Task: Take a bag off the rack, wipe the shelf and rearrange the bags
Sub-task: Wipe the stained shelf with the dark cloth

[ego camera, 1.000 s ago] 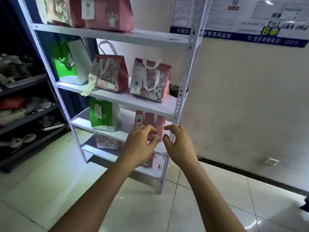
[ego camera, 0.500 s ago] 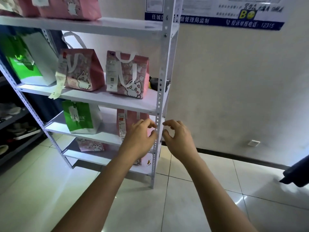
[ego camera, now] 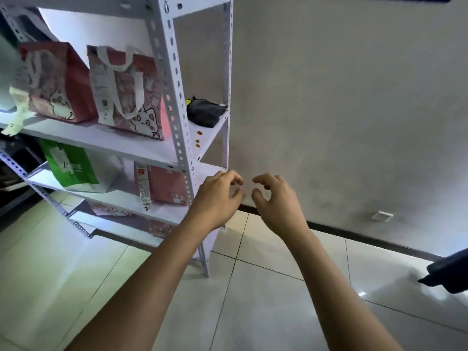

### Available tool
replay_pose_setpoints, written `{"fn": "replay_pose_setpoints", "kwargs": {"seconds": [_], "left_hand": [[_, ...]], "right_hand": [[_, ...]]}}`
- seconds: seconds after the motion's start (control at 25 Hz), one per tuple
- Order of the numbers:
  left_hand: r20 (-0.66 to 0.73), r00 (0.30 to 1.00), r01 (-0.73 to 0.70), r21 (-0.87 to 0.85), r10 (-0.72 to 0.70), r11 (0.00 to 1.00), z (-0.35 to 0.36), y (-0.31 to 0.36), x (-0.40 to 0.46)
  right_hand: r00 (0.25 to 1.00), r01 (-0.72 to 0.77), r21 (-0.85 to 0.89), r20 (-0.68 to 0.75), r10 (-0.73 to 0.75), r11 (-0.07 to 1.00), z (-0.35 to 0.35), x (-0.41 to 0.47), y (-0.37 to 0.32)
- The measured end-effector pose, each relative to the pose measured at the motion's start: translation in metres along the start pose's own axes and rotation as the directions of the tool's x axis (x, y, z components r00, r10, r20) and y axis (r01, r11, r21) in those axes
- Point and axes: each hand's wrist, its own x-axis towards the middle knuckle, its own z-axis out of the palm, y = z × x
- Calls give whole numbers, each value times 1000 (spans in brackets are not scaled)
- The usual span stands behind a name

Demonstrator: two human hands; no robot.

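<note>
A white metal rack point(ego camera: 177, 102) stands at the left against the wall. Its middle shelf point(ego camera: 121, 144) carries two pink cat-print bags point(ego camera: 131, 95) point(ego camera: 55, 82) and a dark cloth point(ego camera: 205, 111) at the back right corner. The shelf below holds a green bag point(ego camera: 69, 164) and a pink bag point(ego camera: 162, 184) with a long tag. My left hand point(ego camera: 217, 198) and my right hand point(ego camera: 274, 201) hover side by side in front of the rack's right end, fingers loosely curled, holding nothing.
A grey wall point(ego camera: 342, 110) rises to the right of the rack, with a dark skirting along the tiled floor point(ego camera: 253, 287). A dark object point(ego camera: 448, 274) juts in at the right edge. A dark shelving unit sits at the far left.
The view has swung right and closer, so the rack has slid left. Both hands have shifted from in front of the lower pink bag to beside the rack's right post.
</note>
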Motion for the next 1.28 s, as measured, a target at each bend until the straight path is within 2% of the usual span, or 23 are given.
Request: {"fn": "replay_pose_setpoints", "kwargs": {"seconds": [0.24,0.44,0.64,0.8,0.96,1.08,1.28], "left_hand": [[-22,995,97,3,-97,995,33,4,47],[-60,986,155,16,-154,988,41,-4,97],[-226,948,241,52,-224,969,35,-13,163],[-278,926,279,46,-256,959,42,-18,207],[-295,882,408,89,-368,908,57,-34,233],[-359,837,485,135,-414,864,73,-49,254],[-444,737,640,220,-509,736,99,-59,276]], "right_hand": [[995,28,36,90,-31,999,-1,63,47],[988,91,59,121,-98,994,6,149,53],[951,216,38,217,-219,976,21,231,42],[934,278,53,219,-283,959,17,293,46],[915,293,73,269,-301,953,19,343,51],[870,347,129,327,-370,929,38,379,41],[732,492,203,429,-529,847,83,433,29]]}}
